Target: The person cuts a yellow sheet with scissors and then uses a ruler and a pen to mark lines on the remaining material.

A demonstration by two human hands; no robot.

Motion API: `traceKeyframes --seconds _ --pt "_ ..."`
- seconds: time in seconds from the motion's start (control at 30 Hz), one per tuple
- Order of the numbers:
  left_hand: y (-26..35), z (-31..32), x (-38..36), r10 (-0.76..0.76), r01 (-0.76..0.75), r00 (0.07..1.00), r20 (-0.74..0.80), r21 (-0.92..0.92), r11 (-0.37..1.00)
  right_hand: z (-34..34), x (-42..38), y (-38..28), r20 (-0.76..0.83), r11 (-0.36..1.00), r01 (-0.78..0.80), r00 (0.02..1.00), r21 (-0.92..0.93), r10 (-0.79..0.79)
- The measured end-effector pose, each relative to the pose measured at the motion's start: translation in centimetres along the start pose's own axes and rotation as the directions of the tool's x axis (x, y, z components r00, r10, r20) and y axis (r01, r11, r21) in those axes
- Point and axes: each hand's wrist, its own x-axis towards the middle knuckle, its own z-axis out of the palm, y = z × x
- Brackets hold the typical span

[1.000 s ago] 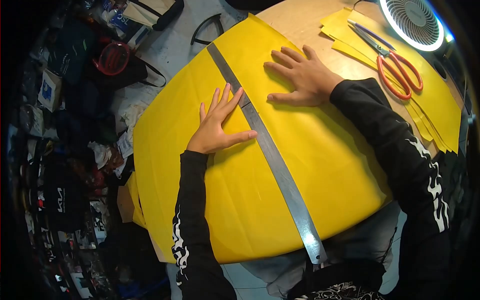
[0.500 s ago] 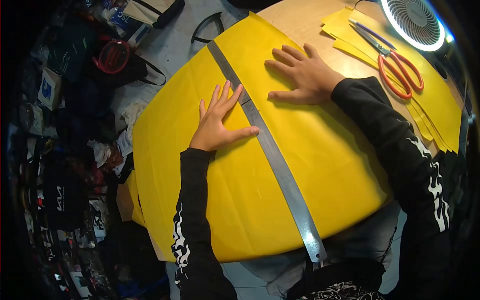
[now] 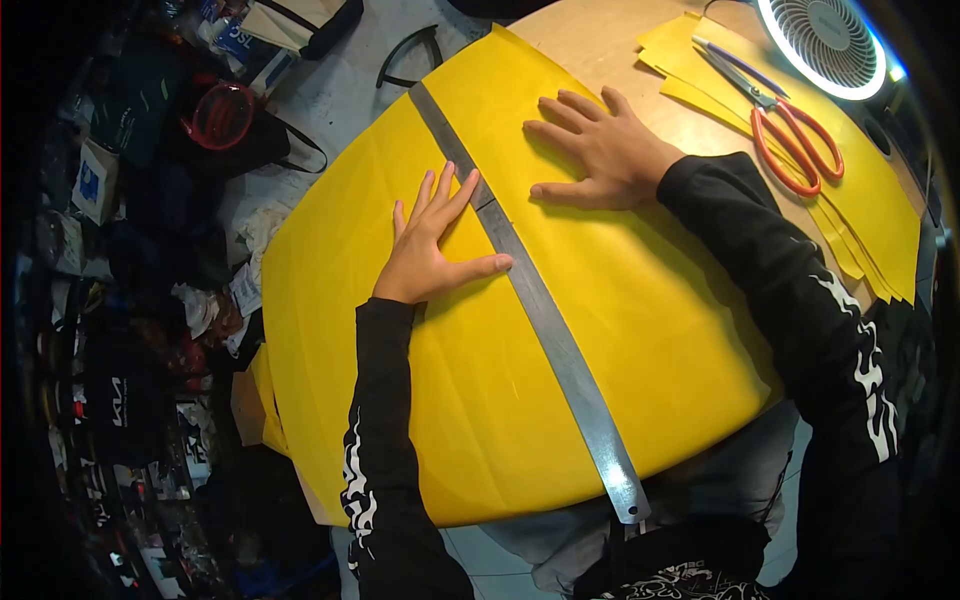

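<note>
I see the ruler lying across the big sheet; my left hand presses the sheet left of the ruler, my right hand right of it, scissors and fan farther right

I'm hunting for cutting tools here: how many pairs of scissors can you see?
1. The orange-handled scissors lie on the yellow strips at the table's far right, near the fan. Others may hide in the floor clutter.
</note>
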Motion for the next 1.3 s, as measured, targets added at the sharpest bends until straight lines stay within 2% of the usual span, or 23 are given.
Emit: traceKeyframes --seconds 0.23,0.33,0.4,0.43,0.47,0.53,0.6,0.67,0.7,0.73,0.77,0.8,0.97,1.07,1.13,1.23,1.3 --pt "0.0 0.0 -0.1 0.011 -0.01 1.0 -0.01 0.022 1.0 -0.1 0.0 0.0 -0.04 1.0 0.018 0.999 -0.016 -0.019" --pt "0.1 0.0 -0.2 0.01 -0.009 1.0 -0.017 0.023 1.0 -0.7 0.1 0.2 -0.006 0.999 0.038 0.999 0.028 -0.037" --pt "0.1 -0.1 -0.3 0.018 -0.017 1.0 -0.019 0.026 1.0 -1.5 0.3 0.9 0.031 0.983 0.037 0.999 0.18 -0.043" --pt "0.1 -0.2 -0.3 0.02 -0.019 1.0 -0.018 0.027 0.999 -3.1 0.2 1.2 0.083 0.968 -0.025 0.997 0.248 0.004" --pt "0.1 -0.2 -0.4 0.019 -0.018 1.0 -0.02 0.028 0.999 -3.2 0.1 2.1 -0.007 0.978 -0.036 0.999 0.206 0.039" --pt "0.2 -0.1 -0.5 0.012 -0.012 1.0 -0.024 0.022 1.0 -6.4 -0.4 4.0 -0.162 0.939 -0.112 0.972 0.326 0.172" --pt "0.2 -0.2 -0.6 0.001 0.0 1.0 -0.019 0.021 1.0 -9.2 -2.2 5.5 -0.34 0.867 -0.183 0.867 0.463 0.364" --pt "0.6 -0.8 -0.8 -0.015 0.015 1.0 -0.006 0.015 1.0 -11.1 -4.7 7.7 -0.376 0.898 -0.265 0.838 0.351 0.395" --pt "0.6 -0.8 -0.8 -0.016 0.016 1.0 -0.005 0.018 1.0 -12.1 -6.1 8.8 -0.315 0.879 -0.32 0.844 0.354 0.434" --pt "0.7 -0.7 -0.7 -0.018 0.018 1.0 -0.002 0.018 1.0 -13.0 -7.6 9.6 -0.254 0.841 -0.45 0.812 0.299 0.525" --pt "0.7 -0.7 -0.7 -0.015 0.015 1.0 -0.003 0.016 1.0 -13.2 -8.8 11.4 -0.269 0.833 -0.518 0.788 0.195 0.553" --pt "0.6 -0.6 -0.7 -0.015 0.015 1.0 -0.004 0.013 1.0 -12.7 -9.9 13.6 -0.331 0.859 -0.499 0.796 0.115 0.507" --pt "0.2 -0.4 -0.6 -0.001 0.001 1.0 -0.012 0.026 1.0 -11.3 -8.7 18.0 -0.104 0.835 -0.535 0.83 0.133 0.548" --pt "0.2 -0.3 -0.9 0.009 -0.009 1.0 -0.019 0.029 1.0 -10.3 -6.9 17.7 0.004 0.89 -0.451 0.892 -0.059 0.452" --pt "0.2 -0.4 -1.0 0.016 -0.016 1.0 -0.026 0.013 1.0 -9.8 -5.4 17.8 0.115 0.832 -0.55 0.824 -0.073 0.555" --pt "0.2 -0.4 -0.9 0.005 -0.005 1.0 -0.019 0.033 0.999 -10.2 -4.0 18.1 0.233 0.77 -0.615 0.734 -0.168 0.637" --pt "0.0 -0.2 -0.8 0.0 0.0 1.0 -0.017 0.049 0.999 -10.2 -3.2 18.7 0.227 0.796 -0.529 0.77 -0.295 0.596"
